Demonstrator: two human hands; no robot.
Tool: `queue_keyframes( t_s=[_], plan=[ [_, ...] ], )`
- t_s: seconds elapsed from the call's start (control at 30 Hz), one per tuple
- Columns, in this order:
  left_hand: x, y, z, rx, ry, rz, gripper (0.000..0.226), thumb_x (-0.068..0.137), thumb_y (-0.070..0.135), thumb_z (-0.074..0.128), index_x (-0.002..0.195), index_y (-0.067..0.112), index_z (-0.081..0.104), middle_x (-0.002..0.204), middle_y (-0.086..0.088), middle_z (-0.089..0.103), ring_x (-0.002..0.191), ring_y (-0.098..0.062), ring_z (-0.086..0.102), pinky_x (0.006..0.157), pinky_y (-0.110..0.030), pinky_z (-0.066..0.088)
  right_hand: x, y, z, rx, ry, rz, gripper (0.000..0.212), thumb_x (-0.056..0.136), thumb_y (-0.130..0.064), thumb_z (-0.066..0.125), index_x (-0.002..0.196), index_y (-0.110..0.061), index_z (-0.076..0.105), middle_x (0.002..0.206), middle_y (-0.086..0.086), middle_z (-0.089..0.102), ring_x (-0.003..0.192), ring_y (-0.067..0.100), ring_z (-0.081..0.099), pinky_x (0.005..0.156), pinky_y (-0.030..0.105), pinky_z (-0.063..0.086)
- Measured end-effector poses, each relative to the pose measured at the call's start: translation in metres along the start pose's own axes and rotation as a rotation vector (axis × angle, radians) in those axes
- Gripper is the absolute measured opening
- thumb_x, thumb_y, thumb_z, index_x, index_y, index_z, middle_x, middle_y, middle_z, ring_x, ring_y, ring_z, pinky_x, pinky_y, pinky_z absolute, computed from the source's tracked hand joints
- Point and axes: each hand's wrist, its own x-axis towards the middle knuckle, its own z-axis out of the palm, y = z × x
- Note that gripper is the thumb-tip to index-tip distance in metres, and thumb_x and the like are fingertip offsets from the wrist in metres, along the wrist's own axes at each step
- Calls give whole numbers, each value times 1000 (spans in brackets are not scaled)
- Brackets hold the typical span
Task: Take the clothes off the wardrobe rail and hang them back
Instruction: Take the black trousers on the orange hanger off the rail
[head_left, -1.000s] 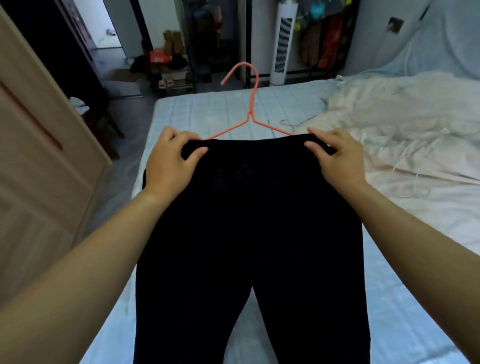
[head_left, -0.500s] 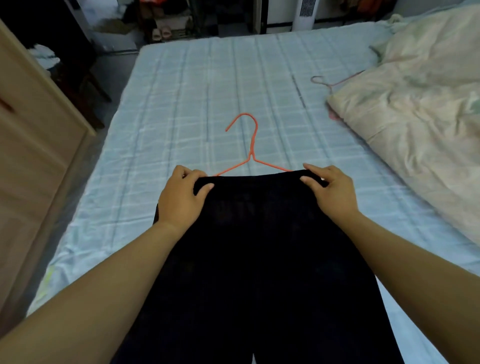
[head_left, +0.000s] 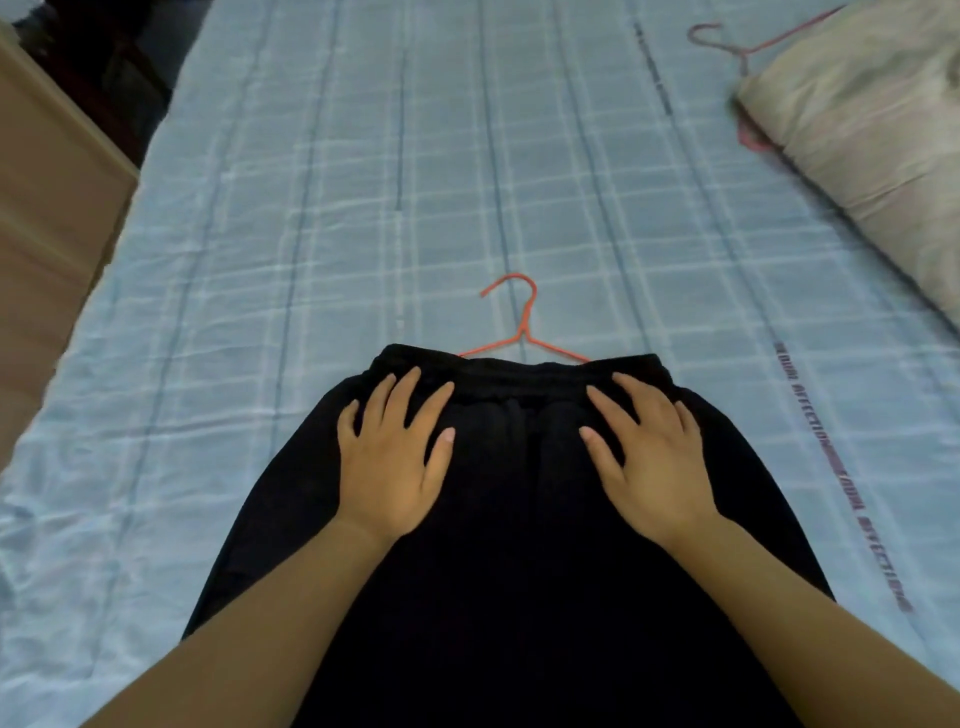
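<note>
Both my hands lie flat and spread on the black trousers (head_left: 519, 545), gripping nothing: my left hand (head_left: 387, 457) presses the cloth just below the left part of the waistband (head_left: 519, 371), my right hand (head_left: 649, 457) does the same on the right, palms down and fingers straight. The trousers are laid out on the checked blue bed sheet (head_left: 363, 208), their long axis running from the waistband back toward me, with the legs passing under my forearms and out of view. What matters next is the orange hanger (head_left: 522, 322). It lies straight ahead of my fingertips, past the waistband, with its hook pointing away from me and its two shoulders slipping under the waistband's far edge, so I cannot see its lower bar. Its neck sits about midway between my hands, and I judge neither hand clearly nearer. To lift the piece back to the rail I would reach forward over the waistband for that hook, and I think the trousers could slide off unless they are properly threaded. A second hanger (head_left: 727, 44) lies well apart at the far right, beside the pale bedding (head_left: 857, 130)
</note>
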Motion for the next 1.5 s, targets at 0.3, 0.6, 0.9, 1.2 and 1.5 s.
queue_keyframes(
  t_s=[0.3, 0.6, 0.9, 1.2, 1.5],
  plan=[
    [-22, 9, -43, -32, -150, -19, 59, 89, 56, 22, 138, 31, 43, 150, -3, 36, 140, -26, 28, 108, -62, 18, -26, -21, -28, 24, -92, 43, 59, 90, -52, 30, 131, -16, 51, 138, 10, 46, 129, 29, 41, 104, 53, 34],
    [-203, 65, -206, -120, -186, -206, 65, 86, 63, 25, 134, 27, 48, 139, -4, 48, 129, -23, 43, 102, -58, 36, -166, -113, -166, 76, -276, -119, 65, 88, -59, 26, 136, -19, 44, 144, 5, 40, 134, 28, 34, 106, 52, 33],
    [-407, 112, -334, -231, 3, -412, 59, 87, 61, 32, 128, 25, 54, 131, -1, 54, 121, -22, 50, 97, -58, 39, -320, -208, -277, 139, -315, -371, 66, 88, -61, 26, 137, -20, 43, 145, 4, 39, 135, 23, 33, 105, 53, 33],
    [-620, 68, -409, -143, 185, -705, 57, 88, 62, 31, 127, 27, 53, 131, -1, 54, 120, -27, 51, 101, -59, 34, -451, -335, -289, 218, -387, -730, 64, 88, -57, 32, 130, -13, 51, 137, 10, 47, 126, 28, 43, 98, 53, 40],
    [-876, 3, -461, 2, 299, -1149, 60, 87, 61, 30, 127, 23, 54, 126, -5, 56, 111, -32, 54, 95, -50, 40, -629, -540, -239, 367, -472, -1201, 61, 89, -54, 35, 126, -10, 54, 131, 11, 51, 121, 29, 47, 95, 47, 42]
  ],
)
